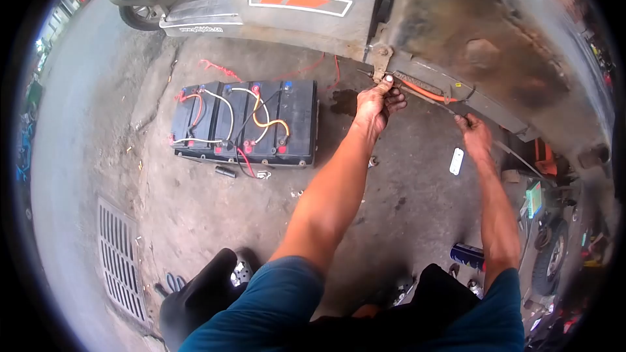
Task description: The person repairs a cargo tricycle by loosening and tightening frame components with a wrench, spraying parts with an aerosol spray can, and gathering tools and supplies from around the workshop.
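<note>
My left hand (379, 101) is at the metal bracket (383, 58) on the vehicle's lower edge, its thumb and index finger pinched on one end of a thin cable (427, 98). Farther right, my right hand (475, 133) has its fingers closed on the same cable, just below the frame rail (482, 101). An orange cable (424, 90) and a spring run along the rail between the two hands. The vehicle's grey panel (300, 26) with dark lettering rises to the left of the bracket.
Wired black batteries (248, 120) sit on the ground to the left. A white strip (456, 161) and a blue can (467, 256) lie near my right arm. A drain grate (120, 257) is at the lower left, a wheel (551, 257) at the right.
</note>
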The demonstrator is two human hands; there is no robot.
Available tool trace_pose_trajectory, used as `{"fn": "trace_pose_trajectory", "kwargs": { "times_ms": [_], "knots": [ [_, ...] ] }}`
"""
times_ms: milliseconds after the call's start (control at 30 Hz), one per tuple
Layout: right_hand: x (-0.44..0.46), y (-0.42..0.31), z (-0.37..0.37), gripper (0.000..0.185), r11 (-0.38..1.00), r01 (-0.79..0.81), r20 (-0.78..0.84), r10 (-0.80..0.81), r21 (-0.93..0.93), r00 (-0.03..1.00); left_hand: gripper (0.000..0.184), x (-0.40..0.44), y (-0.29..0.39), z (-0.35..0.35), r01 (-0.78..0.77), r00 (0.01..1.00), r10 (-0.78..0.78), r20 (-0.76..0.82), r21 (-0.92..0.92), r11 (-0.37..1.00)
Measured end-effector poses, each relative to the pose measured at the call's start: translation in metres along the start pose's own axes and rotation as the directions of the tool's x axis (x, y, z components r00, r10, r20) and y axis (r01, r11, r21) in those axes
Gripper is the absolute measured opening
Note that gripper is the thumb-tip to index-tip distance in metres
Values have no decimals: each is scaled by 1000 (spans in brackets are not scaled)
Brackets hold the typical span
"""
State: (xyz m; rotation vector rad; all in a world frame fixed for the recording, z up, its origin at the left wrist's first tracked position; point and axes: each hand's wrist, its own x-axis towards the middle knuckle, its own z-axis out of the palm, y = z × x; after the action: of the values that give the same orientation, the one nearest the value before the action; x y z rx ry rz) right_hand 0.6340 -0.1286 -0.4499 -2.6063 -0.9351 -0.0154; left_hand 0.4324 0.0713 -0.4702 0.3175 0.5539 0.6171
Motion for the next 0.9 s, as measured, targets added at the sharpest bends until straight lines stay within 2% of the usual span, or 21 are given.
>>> {"fn": "trace_pose_trajectory", "kwargs": {
  "times_ms": [33, 100, 133, 167, 200, 233, 267, 300, 333, 367, 433, 467, 567, 600, 700, 733, 800, 900],
  "knots": [
    [2, -4, -7, 54, 996, -86, 105, 86, -3, 991, 20, -1, -1, -3, 2, 1000, -2, 16, 26, 1000],
    [-2, -16, -16, 64, 987, -158, 203, 160, -23, 966, 19, -16, 8, -1, 5, 999, -8, 44, 77, 997],
    [-4, -18, -16, 63, 989, -146, 196, 148, -27, 969, 22, -39, 10, 0, -128, 991, 135, -5, 269, 955],
    [-5, -18, -17, 62, 991, -134, 187, 137, -29, 973, 24, -37, -8, -35, -369, 926, 346, 153, 562, 740],
    [-2, -6, -8, 53, 999, -43, 60, 43, -11, 997, 28, -38, -26, -70, -389, 895, 401, 195, 781, 488],
    [1, 14, 8, 46, 999, 44, -67, -44, -5, 997, 33, -40, -44, -104, -351, 859, 453, 236, 918, 186],
    [1, 20, 12, 43, 996, 89, -108, -91, -21, 990, 37, -64, -47, -120, -185, 907, 385, 169, 983, 3],
    [0, 25, 16, 42, 990, 133, -148, -138, -40, 979, 39, -92, -42, -123, -39, 950, 298, 93, 983, -180],
    [-2, 19, 7, 43, 990, 127, -114, -135, -67, 984, 36, -102, -50, -142, -24, 967, 230, 111, 936, -351],
    [-5, 12, -2, 44, 988, 122, -76, -130, -98, 989, 33, -108, -58, -160, -75, 961, 203, 188, 883, -464],
    [-13, -10, -13, 45, 995, 95, -44, -94, 7, 995, 29, -117, -70, -186, -167, 937, 122, 326, 727, -666],
    [-15, -15, -13, 45, 995, 78, -26, -77, 59, 997, 28, -118, -71, -187, -190, 931, 117, 345, 732, -654],
    [1, 19, 6, 44, 995, 86, -65, -82, 47, 994, 28, -107, -85, -183, -95, 964, 130, 230, 762, -641],
    [-7, -10, -15, 59, 997, -70, 121, 71, -14, 990, 21, -107, -83, -177, -50, 968, 157, 198, 758, -650],
    [-9, -8, -13, 44, 997, 64, 6, -65, 40, 998, 23, -102, -71, -166, 125, 989, 127, -69, 853, -507],
    [-8, -7, -14, 46, 1000, 7, 43, -8, 24, 999, 24, -102, -66, -164, 143, 989, 96, -111, 878, -456],
    [-5, -8, -16, 62, 994, -112, 105, 112, -6, 988, 27, -101, -47, -158, 180, 983, 28, -182, 915, -361],
    [-14, -21, -20, 63, 993, -108, 69, 111, -44, 991, 27, -93, -36, -142, 68, 983, 181, -31, 977, -202]
  ]
}}
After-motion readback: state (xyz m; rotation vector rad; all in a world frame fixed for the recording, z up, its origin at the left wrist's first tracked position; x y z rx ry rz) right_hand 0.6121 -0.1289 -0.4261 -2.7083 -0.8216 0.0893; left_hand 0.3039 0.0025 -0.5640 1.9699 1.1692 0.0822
